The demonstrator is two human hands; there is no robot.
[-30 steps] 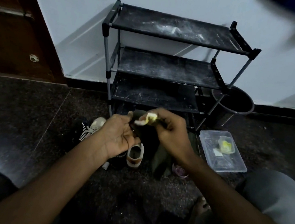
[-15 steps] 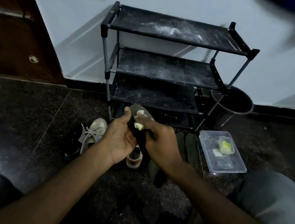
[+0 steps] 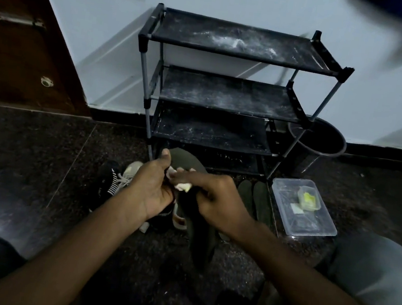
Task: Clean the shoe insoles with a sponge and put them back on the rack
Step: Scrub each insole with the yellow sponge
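My left hand [image 3: 151, 189] grips a dark olive insole [image 3: 201, 231] by its upper edge and holds it upright in front of the black shoe rack [image 3: 225, 93]. My right hand [image 3: 214, 197] pinches a pale yellow sponge [image 3: 182, 185] and presses it against the insole's face. The insole's toe end [image 3: 185, 159] sticks up above both hands, its heel end hangs down toward the floor. Two more dark insoles [image 3: 255, 199] lie flat on the floor to the right of my hands. All of the rack's shelves are dusty and bare.
A pale sneaker [image 3: 126, 175] and a black striped shoe [image 3: 107, 182] sit on the floor left of my hands, another shoe [image 3: 179, 219] below them. A clear plastic box [image 3: 304, 208] holding a yellow sponge piece lies right. A dark bucket [image 3: 315, 143] stands beside the rack. My knees frame the bottom corners.
The sponge has slid down the insole from near its top edge to lower on its face, and my right hand came down with it. My left hand keeps its hold.
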